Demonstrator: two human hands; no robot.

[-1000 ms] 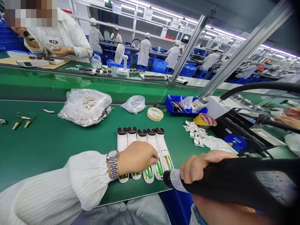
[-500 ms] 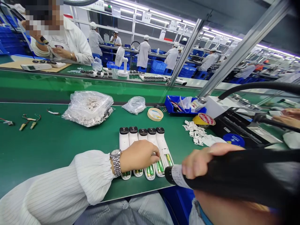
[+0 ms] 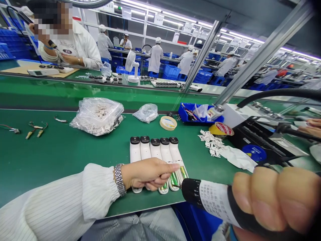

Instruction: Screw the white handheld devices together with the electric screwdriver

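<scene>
Several white handheld devices (image 3: 134, 150) with black tops lie side by side on the green table, their lower compartments holding green batteries (image 3: 173, 179). My left hand (image 3: 150, 172), with a metal watch at the wrist, is over the middle of them. Its fingers are curled and its thumb side points at the rightmost device (image 3: 176, 152); whatever is in the fingers is hidden. My right hand (image 3: 271, 197) grips a black electric screwdriver (image 3: 213, 199) with a white label. The thin bit points left, close to the lower end of the devices.
Behind the devices are a plastic bag of white parts (image 3: 97, 117), a bag of small screws (image 3: 146, 113), a tape roll (image 3: 168, 123) and a blue tray (image 3: 185, 117). Loose white clips (image 3: 212, 144) lie to the right, beside a black machine (image 3: 265, 140). A co-worker (image 3: 75, 43) sits across.
My left hand has turned and curled over the devices, thumb side toward the right. My right hand and the screwdriver have shifted right and down, showing more of the label. The view has moved slightly.
</scene>
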